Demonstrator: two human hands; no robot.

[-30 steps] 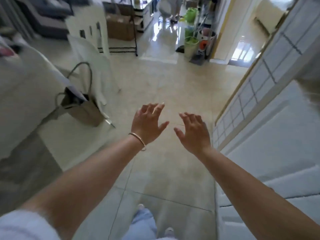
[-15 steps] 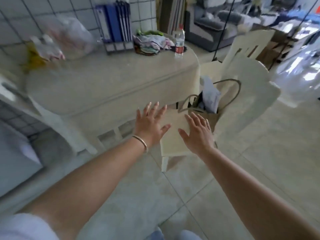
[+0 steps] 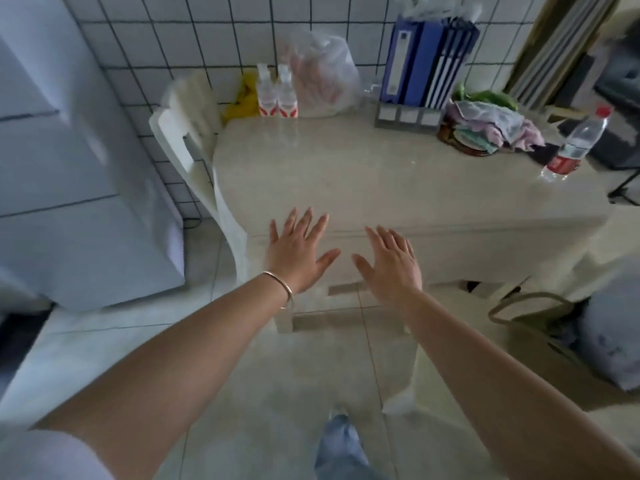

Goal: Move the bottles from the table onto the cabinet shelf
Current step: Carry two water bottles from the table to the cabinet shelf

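Two small clear bottles with red-and-white labels [image 3: 277,93] stand side by side at the back of the beige table [image 3: 363,174], against the tiled wall. A taller clear bottle with a red cap and red label [image 3: 573,147] stands near the table's right edge. My left hand [image 3: 298,252], with a bangle on the wrist, and my right hand [image 3: 389,266] hover side by side in front of the table's near edge. Both hands are empty with fingers spread. No cabinet shelf is in view.
A white fridge [image 3: 69,168] stands at the left and a cream chair [image 3: 194,140] beside the table. On the table are a plastic bag [image 3: 322,77], blue binders [image 3: 429,60] and a pile of cloth [image 3: 491,128]. A paper bag [image 3: 540,327] sits at the lower right.
The view has swung left from the open floor to face the table head-on. Both hands stay open and empty, held out in front.
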